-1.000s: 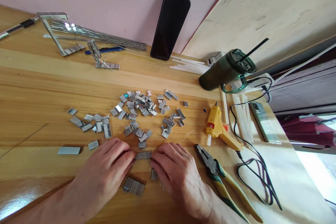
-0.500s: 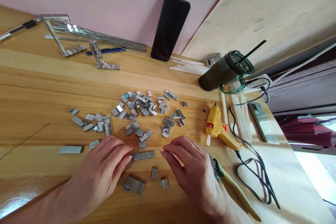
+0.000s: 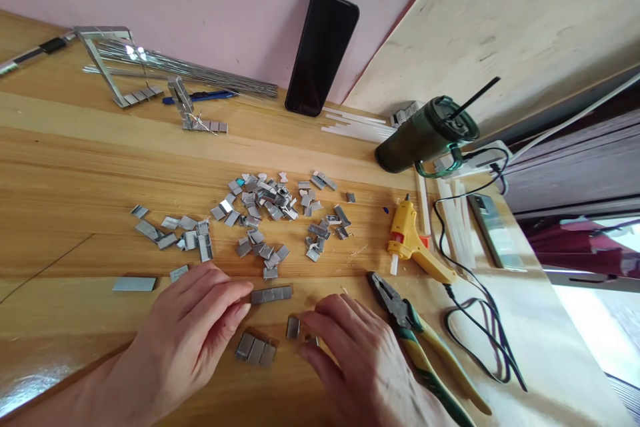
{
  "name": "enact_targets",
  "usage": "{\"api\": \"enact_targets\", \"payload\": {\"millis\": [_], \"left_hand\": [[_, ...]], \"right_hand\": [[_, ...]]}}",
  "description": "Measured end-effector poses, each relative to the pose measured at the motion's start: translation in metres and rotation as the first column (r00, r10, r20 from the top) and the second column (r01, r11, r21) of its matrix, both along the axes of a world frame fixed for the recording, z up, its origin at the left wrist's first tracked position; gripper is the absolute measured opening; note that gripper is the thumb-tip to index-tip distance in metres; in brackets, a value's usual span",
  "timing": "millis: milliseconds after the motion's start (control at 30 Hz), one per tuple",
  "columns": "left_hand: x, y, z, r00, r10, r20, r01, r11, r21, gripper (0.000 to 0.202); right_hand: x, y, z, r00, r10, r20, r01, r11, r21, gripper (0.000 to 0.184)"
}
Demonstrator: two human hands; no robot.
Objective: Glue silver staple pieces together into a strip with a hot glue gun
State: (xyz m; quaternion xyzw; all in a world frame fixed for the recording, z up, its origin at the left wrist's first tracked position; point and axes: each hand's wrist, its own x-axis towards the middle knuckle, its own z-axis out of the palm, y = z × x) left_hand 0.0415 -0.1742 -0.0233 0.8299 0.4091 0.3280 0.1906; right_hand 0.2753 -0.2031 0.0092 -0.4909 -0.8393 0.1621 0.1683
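My left hand (image 3: 195,327) has its thumb and forefinger closed at the left end of a short strip of joined grey metal pieces (image 3: 273,294), which lies on the table. My right hand (image 3: 355,350) has its fingers bent around a small folded metal piece (image 3: 312,339), mostly hidden by the fingertips. Just left of those fingertips lies another small metal piece (image 3: 293,327). A block of joined metal pieces (image 3: 256,349) is nearer to me, between the hands. Beyond them spreads a heap of loose metal pieces (image 3: 270,199).
Right of my right hand lie pliers (image 3: 397,307) and a yellow glue gun (image 3: 407,227) with a black cord. A tumbler (image 3: 425,137) and a propped phone (image 3: 323,53) stand behind. Metal frames (image 3: 103,67), wires (image 3: 200,73) and a blue cutter (image 3: 210,96) lie at back left.
My right hand has moved down and slightly left, from beside the strip to the small metal piece, uncovering the pliers. My left hand has stayed at the strip's end.
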Motion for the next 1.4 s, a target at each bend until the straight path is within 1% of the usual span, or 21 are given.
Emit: {"api": "enact_targets", "payload": {"millis": [67, 200, 300, 433, 533, 600, 667, 767, 833, 967, 1067, 1100, 1167, 1233, 1400], "left_hand": [[0.000, 0.000, 0.000, 1.000, -0.005, 0.010, 0.005, 1.000, -0.011, 0.014], [0.000, -0.002, 0.000, 1.000, 0.001, 0.024, 0.000, 0.999, -0.038, 0.013], [0.000, -0.002, -0.001, 1.000, 0.010, 0.024, -0.010, 0.999, -0.033, 0.013], [0.001, 0.000, 0.000, 1.000, 0.005, 0.009, -0.005, 1.000, 0.000, 0.014], [0.002, 0.002, 0.002, 1.000, -0.005, 0.007, 0.005, 1.000, 0.018, 0.014], [0.001, 0.002, 0.002, 1.000, -0.017, -0.003, 0.017, 1.000, 0.006, 0.014], [0.001, 0.001, 0.003, 1.000, -0.022, -0.013, 0.022, 1.000, -0.008, 0.014], [0.000, 0.001, 0.004, 0.999, -0.023, -0.027, 0.023, 1.000, -0.002, 0.014], [0.000, 0.000, 0.006, 0.999, -0.036, -0.032, 0.037, 0.999, 0.015, 0.013], [0.000, -0.001, 0.009, 0.991, -0.122, -0.059, 0.124, 0.992, 0.022, 0.014], [0.001, -0.003, 0.010, 0.978, -0.184, -0.101, 0.187, 0.982, 0.024, 0.016], [0.001, -0.003, 0.011, 0.974, -0.189, -0.125, 0.194, 0.981, 0.028, 0.018], [0.003, -0.005, 0.013, 0.966, -0.184, -0.183, 0.193, 0.980, 0.035, 0.026], [0.006, -0.007, 0.014, 0.955, -0.178, -0.239, 0.197, 0.979, 0.055, 0.034], [0.010, -0.011, 0.013, 0.935, -0.155, -0.318, 0.221, 0.958, 0.183, 0.049]], "right_hand": [[-0.004, -0.002, -0.003, 1.000, 0.007, 0.030, -0.007, 1.000, -0.020, 0.007], [-0.009, -0.003, -0.004, 0.999, 0.005, 0.052, -0.002, 0.998, -0.062, 0.011], [-0.007, -0.002, -0.007, 1.000, -0.017, 0.007, 0.017, 0.998, -0.059, 0.010], [-0.002, -0.002, -0.015, 0.990, -0.072, -0.121, 0.077, 0.996, 0.040, 0.010], [-0.001, -0.001, -0.017, 0.988, -0.113, -0.109, 0.119, 0.992, 0.052, 0.012], [0.000, 0.000, -0.016, 0.990, -0.122, -0.070, 0.123, 0.992, 0.016, 0.016], [0.004, 0.003, -0.012, 0.990, -0.123, -0.074, 0.124, 0.992, 0.006, 0.020], [0.015, 0.008, -0.005, 0.987, -0.138, -0.079, 0.140, 0.990, 0.020, 0.017], [0.023, 0.010, 0.000, 0.988, -0.145, -0.047, 0.146, 0.989, 0.016, 0.016], [0.031, 0.007, 0.010, 0.997, -0.059, 0.040, 0.061, 0.996, -0.067, 0.019], [0.030, -0.001, 0.014, 0.994, 0.009, 0.111, 0.007, 0.989, -0.149, 0.010], [0.028, -0.004, 0.014, 0.992, 0.023, 0.125, -0.002, 0.986, -0.167, 0.010], [0.024, -0.008, 0.012, 0.989, 0.044, 0.142, -0.015, 0.979, -0.202, 0.018], [0.020, -0.010, 0.008, 0.987, 0.064, 0.144, -0.030, 0.974, -0.226, 0.022], [0.015, -0.007, 0.002, 0.992, 0.070, 0.108, -0.046, 0.976, -0.211, 0.016]]}}
